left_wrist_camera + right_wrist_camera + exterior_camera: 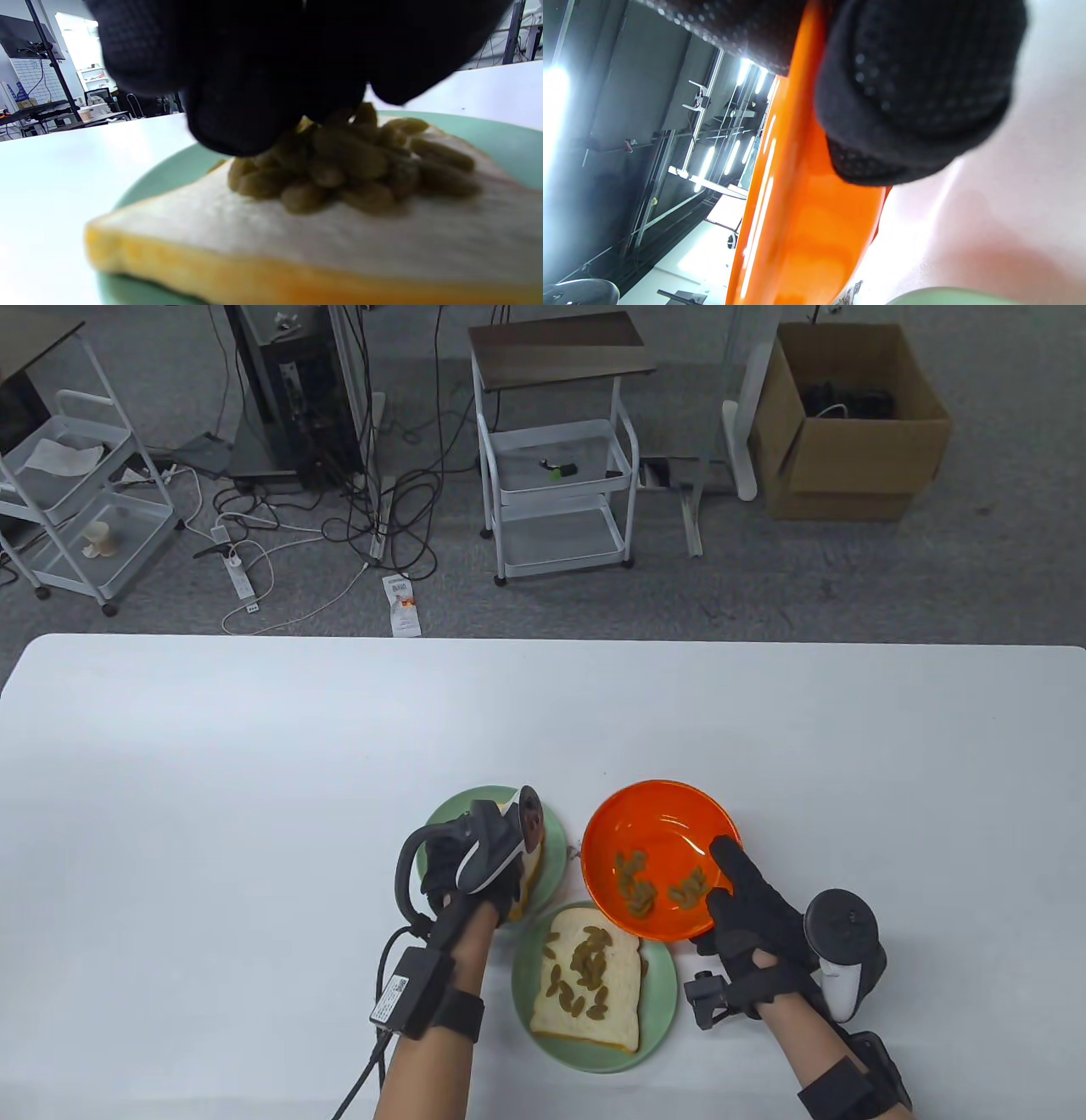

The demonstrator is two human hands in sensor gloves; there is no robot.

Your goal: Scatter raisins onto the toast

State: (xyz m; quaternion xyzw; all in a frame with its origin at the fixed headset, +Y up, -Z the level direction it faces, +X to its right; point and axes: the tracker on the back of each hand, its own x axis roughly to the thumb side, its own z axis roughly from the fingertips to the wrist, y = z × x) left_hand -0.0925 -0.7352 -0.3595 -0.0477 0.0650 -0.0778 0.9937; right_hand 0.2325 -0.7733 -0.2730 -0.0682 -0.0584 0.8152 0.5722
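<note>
Two green plates each bear a slice of white toast. The near toast (615, 1014) on its plate (594, 1060) has raisins (585, 959) scattered on it. My left hand (475, 865) is over the far plate (450, 814) and hides most of its toast (532, 872). In the left wrist view my bunched fingertips (246, 106) touch the top of a raisin pile (339, 173) on that toast (339, 245). My right hand (747, 899) grips the rim of the orange bowl (662, 806), thumb inside, and holds it tilted. Raisins (636, 886) lie in the bowl. The right wrist view shows my fingers (916, 84) around the bowl (797, 212).
The white table (254, 772) stretches wide to the left, right and back of the plates. Beyond its far edge are floor cables, wire carts (556, 492) and a cardboard box (848, 432).
</note>
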